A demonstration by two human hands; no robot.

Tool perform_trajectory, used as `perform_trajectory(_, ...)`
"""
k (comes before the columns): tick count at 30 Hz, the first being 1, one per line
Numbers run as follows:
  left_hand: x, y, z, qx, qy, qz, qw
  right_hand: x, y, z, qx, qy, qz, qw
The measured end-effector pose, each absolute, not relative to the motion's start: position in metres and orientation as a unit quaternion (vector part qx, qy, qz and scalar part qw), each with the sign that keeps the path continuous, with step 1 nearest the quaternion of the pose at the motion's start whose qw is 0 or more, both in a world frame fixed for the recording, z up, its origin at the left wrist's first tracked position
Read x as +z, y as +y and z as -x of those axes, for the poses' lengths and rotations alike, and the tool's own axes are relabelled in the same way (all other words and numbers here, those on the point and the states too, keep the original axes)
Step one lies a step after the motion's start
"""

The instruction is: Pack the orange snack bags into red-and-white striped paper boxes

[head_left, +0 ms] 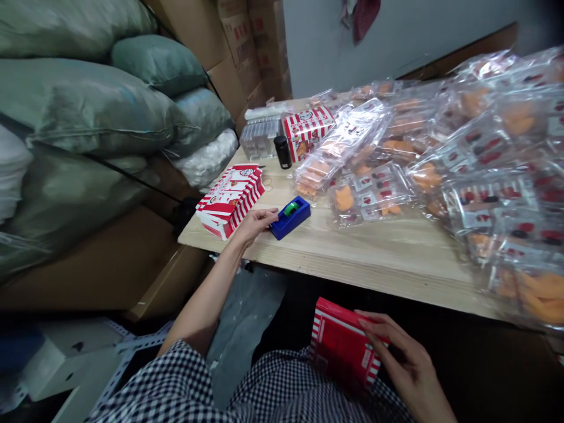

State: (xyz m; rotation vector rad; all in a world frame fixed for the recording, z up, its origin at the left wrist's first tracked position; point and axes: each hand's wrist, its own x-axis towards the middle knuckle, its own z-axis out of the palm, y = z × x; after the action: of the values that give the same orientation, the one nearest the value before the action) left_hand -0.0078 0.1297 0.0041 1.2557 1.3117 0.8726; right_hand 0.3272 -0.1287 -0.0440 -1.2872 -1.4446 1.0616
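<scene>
My left hand (pixel 257 224) reaches over the table with its fingertips pinched together at the cutting end of a blue tape dispenser (pixel 293 222). The dispenser carries a green roll (pixel 291 209); any strip of tape between the fingers is too small to make out. Low in front of my body, my right hand (pixel 405 358) grips a red box with white-striped edges (pixel 341 346) by its right side, thumb on the near face. A stack of flattened red-and-white striped cartons (pixel 231 197) lies just left of my left hand.
Clear bags of orange pieces and printed cards (pixel 484 176) pile over the table's right side. Behind the dispenser stand a black cylinder (pixel 282 153), a striped box (pixel 307 129) and clear plastic cases (pixel 261 136). Large stuffed sacks (pixel 101 111) are heaped at left.
</scene>
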Motion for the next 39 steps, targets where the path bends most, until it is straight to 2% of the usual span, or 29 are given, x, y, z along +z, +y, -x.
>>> perform_trajectory(6, -0.021, 0.111, 0.015, 0.444, 0.542, -0.495, 0.513, -0.038, -0.128, -0.325, 0.417, -0.599, 0.532, 0.428)
perform_trajectory(13, -0.057, 0.089, 0.017, 0.473, 0.598, -0.485, 0.429, -0.031, -0.123, -0.314, 0.419, -0.593, 0.54, 0.425)
perform_trajectory(16, -0.05, 0.075, 0.016, 0.476, 0.616, -0.484, 0.399, -0.028, -0.123, -0.31, 0.409, -0.581, 0.545, 0.444)
perform_trajectory(20, -0.017, 0.036, -0.01, 0.483, 0.61, -0.5, 0.38, -0.01, -0.125, -0.311, 0.35, -0.559, 0.564, 0.497)
perform_trajectory(22, 0.002, 0.008, -0.036, 0.47, 0.594, -0.508, 0.409, -0.003, -0.126, -0.312, 0.293, -0.555, 0.576, 0.524)
perform_trajectory(25, 0.025, -0.035, -0.086, 0.451, 0.549, -0.477, 0.517, -0.001, -0.127, -0.311, 0.22, -0.569, 0.588, 0.532)
perform_trajectory(30, 0.029, -0.07, -0.153, 0.42, 0.454, -0.362, 0.698, -0.018, -0.131, -0.305, 0.174, -0.594, 0.585, 0.524)
perform_trajectory(39, 0.008, -0.066, -0.172, 0.404, 0.458, -0.314, 0.727, -0.022, -0.131, -0.309, 0.175, -0.605, 0.58, 0.517)
